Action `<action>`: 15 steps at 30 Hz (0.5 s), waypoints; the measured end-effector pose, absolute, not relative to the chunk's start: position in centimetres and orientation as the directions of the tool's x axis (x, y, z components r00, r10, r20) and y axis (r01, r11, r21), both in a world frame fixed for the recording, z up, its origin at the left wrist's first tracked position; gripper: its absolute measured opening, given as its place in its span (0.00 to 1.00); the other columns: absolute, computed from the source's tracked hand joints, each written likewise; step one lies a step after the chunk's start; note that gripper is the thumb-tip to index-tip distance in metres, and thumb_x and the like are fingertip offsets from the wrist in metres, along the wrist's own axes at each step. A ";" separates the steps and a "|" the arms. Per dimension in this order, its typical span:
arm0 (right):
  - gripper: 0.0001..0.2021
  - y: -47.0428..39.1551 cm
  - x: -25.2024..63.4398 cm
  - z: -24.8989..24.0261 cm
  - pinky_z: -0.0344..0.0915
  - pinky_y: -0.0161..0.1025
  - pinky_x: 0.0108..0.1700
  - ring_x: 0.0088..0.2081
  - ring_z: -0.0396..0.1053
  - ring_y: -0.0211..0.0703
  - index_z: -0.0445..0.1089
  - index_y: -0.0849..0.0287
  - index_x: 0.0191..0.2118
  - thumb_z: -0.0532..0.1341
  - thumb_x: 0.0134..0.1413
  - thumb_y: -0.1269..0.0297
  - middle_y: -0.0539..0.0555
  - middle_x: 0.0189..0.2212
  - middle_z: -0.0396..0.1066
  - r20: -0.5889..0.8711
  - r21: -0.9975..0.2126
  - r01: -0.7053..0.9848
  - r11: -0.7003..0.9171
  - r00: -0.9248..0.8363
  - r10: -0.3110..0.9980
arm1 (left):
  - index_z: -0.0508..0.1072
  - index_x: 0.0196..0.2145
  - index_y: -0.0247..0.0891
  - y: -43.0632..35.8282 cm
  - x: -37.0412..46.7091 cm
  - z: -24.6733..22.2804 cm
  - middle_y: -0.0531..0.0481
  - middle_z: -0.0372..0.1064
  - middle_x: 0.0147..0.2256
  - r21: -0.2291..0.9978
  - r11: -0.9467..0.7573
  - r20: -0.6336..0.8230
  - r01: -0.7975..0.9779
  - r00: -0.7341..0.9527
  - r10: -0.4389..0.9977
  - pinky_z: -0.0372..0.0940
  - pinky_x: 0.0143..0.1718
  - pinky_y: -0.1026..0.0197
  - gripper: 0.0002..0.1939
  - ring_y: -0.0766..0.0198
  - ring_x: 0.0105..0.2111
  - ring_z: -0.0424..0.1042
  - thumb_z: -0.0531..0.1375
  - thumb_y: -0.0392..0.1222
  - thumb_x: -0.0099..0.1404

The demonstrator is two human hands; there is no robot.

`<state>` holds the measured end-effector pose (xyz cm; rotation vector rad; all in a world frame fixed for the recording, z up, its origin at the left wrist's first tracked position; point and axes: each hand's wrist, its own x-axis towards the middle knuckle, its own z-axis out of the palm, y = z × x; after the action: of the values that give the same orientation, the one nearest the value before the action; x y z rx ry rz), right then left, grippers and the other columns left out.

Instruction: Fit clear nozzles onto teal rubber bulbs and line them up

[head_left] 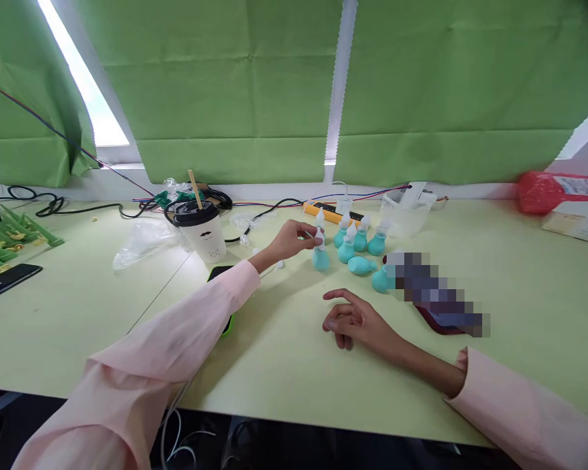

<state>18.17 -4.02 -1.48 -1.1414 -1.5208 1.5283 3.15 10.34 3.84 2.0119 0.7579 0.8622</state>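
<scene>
My left hand (293,239) reaches out over the pale green table (284,372) and pinches the white tip of a teal bulb (320,256) that stands upright. Several more teal bulbs with clear tips (357,243) stand just right of it, and one lies on its side (361,265). My right hand (357,320) rests on the table nearer to me, fingers loosely curled, holding nothing. Both arms wear pink sleeves.
A white paper cup (203,232) with a black lid and wooden stick stands left of my left hand. A phone (225,297) lies under my left forearm. Clear plastic bags (142,241), cables (53,205), a yellow power strip (330,210), a clear tub (406,214) and a red bag (541,191) sit along the back.
</scene>
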 end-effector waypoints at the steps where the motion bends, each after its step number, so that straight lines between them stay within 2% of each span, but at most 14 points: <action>1: 0.17 -4.0 18.2 -1.5 0.57 0.31 0.19 0.18 0.61 0.31 0.53 0.57 0.41 0.58 0.45 0.60 0.47 0.25 0.62 -0.113 -0.991 0.110 -0.076 -0.376 0.920 | 0.71 0.27 0.28 10.5 3.4 3.6 0.49 0.67 0.26 0.845 -0.491 0.276 0.212 0.614 0.740 0.66 0.28 0.66 0.13 0.71 0.25 0.65 0.59 0.43 0.48; 6: 0.16 -4.1 18.1 -1.7 0.56 0.31 0.19 0.18 0.61 0.30 0.53 0.57 0.40 0.58 0.45 0.61 0.47 0.25 0.62 -0.105 -0.992 0.109 -0.069 -0.373 0.922 | 0.71 0.37 0.29 11.1 3.7 3.7 0.46 0.68 0.30 0.797 -0.513 0.201 0.319 0.661 0.723 0.66 0.27 0.66 0.19 0.70 0.25 0.65 0.59 0.44 0.49; 8: 0.17 -4.1 18.2 -1.7 0.56 0.31 0.19 0.18 0.61 0.30 0.53 0.56 0.40 0.58 0.45 0.61 0.47 0.25 0.62 -0.104 -0.992 0.106 -0.068 -0.375 0.921 | 0.68 0.42 0.30 11.4 3.5 4.0 0.45 0.69 0.33 0.755 -0.544 0.184 0.366 0.678 0.711 0.65 0.27 0.65 0.23 0.69 0.26 0.66 0.59 0.44 0.49; 10: 0.17 -4.1 18.2 -1.8 0.56 0.31 0.19 0.19 0.61 0.31 0.53 0.57 0.40 0.58 0.45 0.61 0.47 0.25 0.62 -0.104 -0.992 0.106 -0.068 -0.377 0.920 | 0.66 0.45 0.31 11.9 2.9 4.3 0.44 0.69 0.35 0.676 -0.607 0.189 0.418 0.698 0.691 0.65 0.28 0.66 0.22 0.68 0.27 0.67 0.56 0.44 0.52; 13: 0.16 -4.0 18.2 -1.9 0.56 0.31 0.19 0.19 0.61 0.31 0.53 0.57 0.40 0.58 0.45 0.62 0.47 0.25 0.62 -0.100 -0.992 0.113 -0.061 -0.380 0.920 | 0.69 0.41 0.34 12.8 1.4 4.2 0.46 0.69 0.35 0.352 -0.710 0.216 0.610 0.685 0.696 0.63 0.33 0.65 0.16 0.68 0.31 0.67 0.50 0.39 0.57; 14: 0.16 -4.0 18.3 -2.0 0.56 0.31 0.19 0.19 0.61 0.30 0.53 0.57 0.41 0.58 0.45 0.62 0.47 0.25 0.62 -0.097 -0.992 0.115 -0.057 -0.380 0.920 | 0.70 0.39 0.35 13.0 0.8 4.0 0.46 0.69 0.35 0.215 -0.707 0.213 0.674 0.674 0.708 0.62 0.35 0.65 0.15 0.66 0.33 0.67 0.50 0.37 0.56; 15: 0.16 -4.0 18.3 -2.0 0.56 0.31 0.19 0.19 0.60 0.30 0.53 0.56 0.41 0.58 0.45 0.62 0.47 0.25 0.62 -0.094 -0.992 0.116 -0.054 -0.381 0.920 | 0.71 0.37 0.35 13.2 0.3 3.7 0.46 0.69 0.34 0.139 -0.696 0.199 0.705 0.668 0.717 0.61 0.36 0.63 0.14 0.64 0.34 0.67 0.51 0.37 0.55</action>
<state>18.27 -3.98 -2.03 -1.1309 -1.5427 1.5065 0.25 13.19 3.66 2.8232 1.2041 0.3695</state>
